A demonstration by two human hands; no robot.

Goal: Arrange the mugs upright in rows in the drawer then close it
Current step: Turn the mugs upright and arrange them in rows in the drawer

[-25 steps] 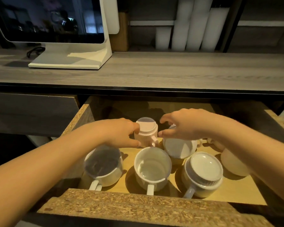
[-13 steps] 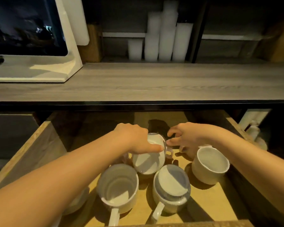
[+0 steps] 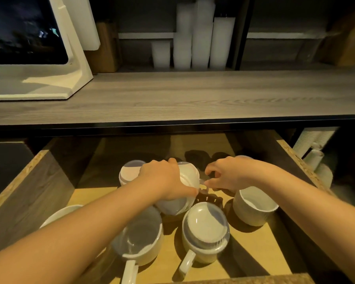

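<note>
Several white mugs sit in the open wooden drawer [image 3: 39, 181]. My left hand [image 3: 164, 179] grips a tilted mug [image 3: 188, 181] from above, its mouth turned towards me. My right hand [image 3: 223, 175] pinches that mug's handle at its right side. An upside-down mug [image 3: 129, 172] stands behind on the left. In front are an upright mug [image 3: 139, 240] and an upside-down mug [image 3: 205, 232], handles towards me. Another upright mug [image 3: 254, 206] stands right. My left arm partly hides one more mug [image 3: 59, 214] at the left.
A grey wooden counter [image 3: 193, 97] overhangs the drawer's back. A white monitor stand [image 3: 49, 85] is on its left and stacks of white cups [image 3: 193, 44] stand behind. More cup stacks [image 3: 314, 146] lie right of the drawer. Bare drawer floor [image 3: 254, 253] shows front right.
My left hand left the small upside-down mug at the back and took hold of the white mug beside it, which is now tilted. My right hand shifted to its handle.
</note>
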